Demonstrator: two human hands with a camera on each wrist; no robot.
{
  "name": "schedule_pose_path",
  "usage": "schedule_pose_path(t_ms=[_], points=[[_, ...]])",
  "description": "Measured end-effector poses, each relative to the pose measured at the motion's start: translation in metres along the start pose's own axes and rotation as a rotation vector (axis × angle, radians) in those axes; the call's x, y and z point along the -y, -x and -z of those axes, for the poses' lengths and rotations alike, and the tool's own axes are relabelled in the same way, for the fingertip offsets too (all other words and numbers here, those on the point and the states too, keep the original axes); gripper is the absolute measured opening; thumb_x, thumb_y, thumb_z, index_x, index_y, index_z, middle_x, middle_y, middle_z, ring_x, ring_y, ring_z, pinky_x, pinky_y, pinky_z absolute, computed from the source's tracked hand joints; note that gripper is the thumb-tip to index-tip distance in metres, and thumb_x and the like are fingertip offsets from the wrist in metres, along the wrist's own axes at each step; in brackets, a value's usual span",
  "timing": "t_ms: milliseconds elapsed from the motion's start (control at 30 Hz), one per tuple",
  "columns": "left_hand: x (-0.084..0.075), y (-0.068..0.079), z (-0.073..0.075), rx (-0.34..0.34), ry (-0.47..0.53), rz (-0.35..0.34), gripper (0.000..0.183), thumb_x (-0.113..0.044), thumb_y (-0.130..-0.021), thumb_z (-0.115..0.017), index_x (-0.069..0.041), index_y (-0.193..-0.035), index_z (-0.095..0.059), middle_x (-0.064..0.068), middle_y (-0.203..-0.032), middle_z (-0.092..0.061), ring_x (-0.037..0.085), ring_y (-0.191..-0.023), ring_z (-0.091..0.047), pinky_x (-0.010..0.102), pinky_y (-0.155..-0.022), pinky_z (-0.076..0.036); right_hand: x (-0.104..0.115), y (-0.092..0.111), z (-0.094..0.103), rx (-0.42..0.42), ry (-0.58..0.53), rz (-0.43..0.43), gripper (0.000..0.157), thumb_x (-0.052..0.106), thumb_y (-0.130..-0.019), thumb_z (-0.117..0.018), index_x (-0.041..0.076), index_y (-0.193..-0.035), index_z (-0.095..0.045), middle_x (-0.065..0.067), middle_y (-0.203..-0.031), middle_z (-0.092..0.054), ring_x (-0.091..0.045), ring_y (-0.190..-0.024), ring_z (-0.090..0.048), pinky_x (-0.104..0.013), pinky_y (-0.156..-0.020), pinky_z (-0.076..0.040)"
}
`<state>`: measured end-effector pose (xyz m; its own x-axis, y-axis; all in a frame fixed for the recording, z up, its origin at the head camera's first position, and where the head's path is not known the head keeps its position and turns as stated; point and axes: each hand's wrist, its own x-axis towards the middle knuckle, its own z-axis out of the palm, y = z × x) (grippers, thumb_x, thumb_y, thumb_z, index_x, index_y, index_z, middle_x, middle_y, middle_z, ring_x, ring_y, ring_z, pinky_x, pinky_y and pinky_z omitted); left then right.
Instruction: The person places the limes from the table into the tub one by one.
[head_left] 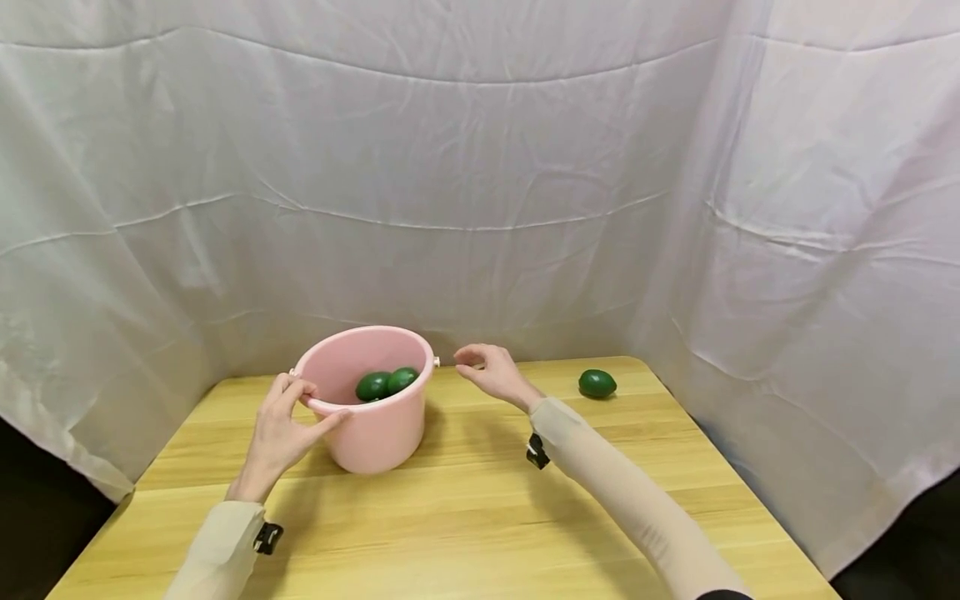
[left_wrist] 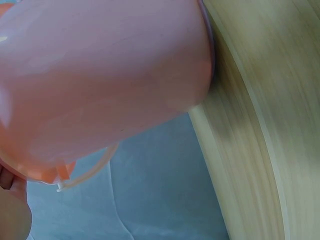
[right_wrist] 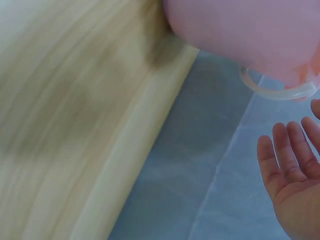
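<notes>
A pink bucket (head_left: 378,437) stands on the wooden table, and two dark green limes (head_left: 373,386) show inside it against the wall. My left hand (head_left: 279,427) grips the bucket's rim at the near left, thumb along the outside and fingertips over the edge. In the left wrist view, only part of that hand (left_wrist: 12,212) shows at the rim. Just right of the bucket, my right hand (head_left: 491,372) hovers with nothing in it, its fingers loosely bent. The right wrist view shows its fingers (right_wrist: 287,150) spread below the bucket's pale handle (right_wrist: 280,94).
Another green lime (head_left: 597,383) lies on the table (head_left: 465,525) at the far right, beyond my right forearm. Pale curtains (head_left: 480,192) hang behind the table and along both sides. Each wrist carries a small black camera mount (head_left: 537,451).
</notes>
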<state>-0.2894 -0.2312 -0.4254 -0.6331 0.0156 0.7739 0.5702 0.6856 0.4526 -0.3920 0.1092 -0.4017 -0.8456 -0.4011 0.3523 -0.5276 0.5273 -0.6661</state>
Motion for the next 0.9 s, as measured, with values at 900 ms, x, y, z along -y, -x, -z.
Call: schedule_pose_path(t_ms=[900], points=[[-0.004, -0.001, 0.000, -0.003, 0.001, -0.009, 0.047, -0.012, -0.058, -0.094, -0.006, -0.088, -0.059, 0.003, -0.092, -0.049, 0.010, -0.087, -0.043, 0.020, -0.081, -0.033, -0.081, 0.034, 0.028, -0.201, -0.042, -0.202, 0.019, 0.019, -0.094, -0.065, 0.009, -0.110, -0.070, -0.008, -0.109, -0.071, -0.024, -0.102, -0.065, -0.042, -0.090, -0.052]])
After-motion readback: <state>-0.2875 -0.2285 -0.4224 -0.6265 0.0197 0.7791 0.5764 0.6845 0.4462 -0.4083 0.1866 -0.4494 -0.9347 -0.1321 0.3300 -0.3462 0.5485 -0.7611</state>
